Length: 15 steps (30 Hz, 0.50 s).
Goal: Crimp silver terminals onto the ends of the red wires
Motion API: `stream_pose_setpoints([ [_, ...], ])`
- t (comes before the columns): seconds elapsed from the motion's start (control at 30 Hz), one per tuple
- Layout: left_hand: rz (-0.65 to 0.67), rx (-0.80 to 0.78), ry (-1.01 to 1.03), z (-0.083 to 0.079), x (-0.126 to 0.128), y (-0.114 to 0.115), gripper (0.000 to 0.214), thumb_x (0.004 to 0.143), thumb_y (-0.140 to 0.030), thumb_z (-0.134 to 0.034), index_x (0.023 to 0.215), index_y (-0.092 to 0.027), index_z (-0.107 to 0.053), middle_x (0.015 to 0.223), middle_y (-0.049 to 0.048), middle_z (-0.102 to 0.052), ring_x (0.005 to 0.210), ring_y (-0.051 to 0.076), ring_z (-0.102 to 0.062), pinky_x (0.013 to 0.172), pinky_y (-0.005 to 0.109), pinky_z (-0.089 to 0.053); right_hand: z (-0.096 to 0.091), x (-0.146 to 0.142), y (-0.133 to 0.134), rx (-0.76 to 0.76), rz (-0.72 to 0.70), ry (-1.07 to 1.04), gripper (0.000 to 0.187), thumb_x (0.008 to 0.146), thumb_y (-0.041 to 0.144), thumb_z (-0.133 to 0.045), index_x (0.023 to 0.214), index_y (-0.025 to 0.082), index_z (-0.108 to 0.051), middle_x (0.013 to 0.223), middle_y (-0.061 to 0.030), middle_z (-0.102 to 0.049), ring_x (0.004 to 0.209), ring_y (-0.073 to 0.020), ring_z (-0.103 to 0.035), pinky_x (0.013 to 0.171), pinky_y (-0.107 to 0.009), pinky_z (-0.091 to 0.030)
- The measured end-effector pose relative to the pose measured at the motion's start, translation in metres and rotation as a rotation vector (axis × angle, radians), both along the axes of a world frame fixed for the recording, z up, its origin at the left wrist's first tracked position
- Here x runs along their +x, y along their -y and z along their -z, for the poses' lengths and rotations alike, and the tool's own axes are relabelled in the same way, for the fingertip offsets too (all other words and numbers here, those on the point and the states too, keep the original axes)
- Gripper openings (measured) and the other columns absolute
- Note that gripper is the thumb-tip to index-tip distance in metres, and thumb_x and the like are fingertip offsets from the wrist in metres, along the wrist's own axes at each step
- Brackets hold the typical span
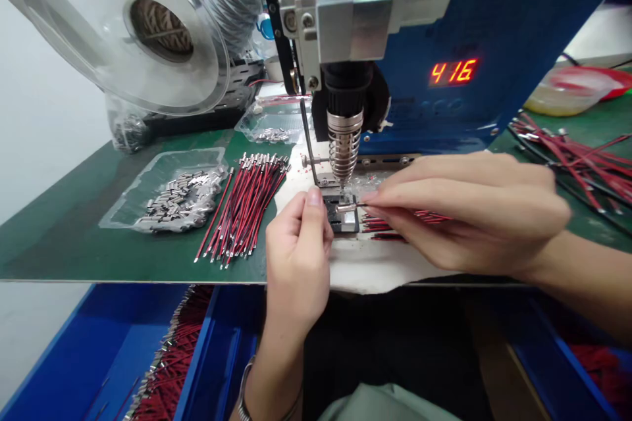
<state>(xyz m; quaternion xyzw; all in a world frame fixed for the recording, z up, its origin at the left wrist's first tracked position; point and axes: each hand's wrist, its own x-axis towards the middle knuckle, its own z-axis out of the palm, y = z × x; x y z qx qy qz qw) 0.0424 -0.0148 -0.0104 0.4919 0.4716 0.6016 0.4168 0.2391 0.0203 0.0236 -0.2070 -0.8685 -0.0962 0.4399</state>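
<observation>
My right hand [474, 210] pinches a thin wire between thumb and fingertips. At the wire's left end is a small silvery metal cylinder [347, 208], like a tiny motor, over a black fixture [338, 223]. My left hand [301, 250] is closed at the fixture's left side, thumb pressed on curled fingers; what it grips, if anything, is hidden. Just above the cylinder hangs the spring-wrapped soldering head [344, 145], beside a thin feed tube [309, 138]. Red and black wires [382, 227] lie partly under my right hand.
On the green table [148, 256] are a clear tray of metal cylinders [185, 200] and a bundle of red-black wires with metal ends [247, 207]. Behind stands a blue machine [474, 26] reading 416. More wires [577, 158] lie right. A blue drawer [118, 335] sits below.
</observation>
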Motion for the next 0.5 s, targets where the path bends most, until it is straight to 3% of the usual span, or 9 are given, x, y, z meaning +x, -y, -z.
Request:
stream_pose_setpoints([
  [0.5, -0.002, 0.015, -0.024, -0.0023, 0.0003, 0.0006, 0.053, 0.112, -0.038, -0.062, 0.064, -0.022, -0.047, 0.055, -0.0043, -0.041, 0.048, 0.011, -0.033, 0.046, 0.027, -0.028, 0.0002, -0.0021, 0.0001, 0.017, -0.007, -0.003, 0.013, 0.103, 0.013, -0.075, 0.104, 0.026, -0.075, 0.096, 0.0010, -0.087, 0.082, -0.0130, -0.082, 0.075, -0.021, -0.066],
])
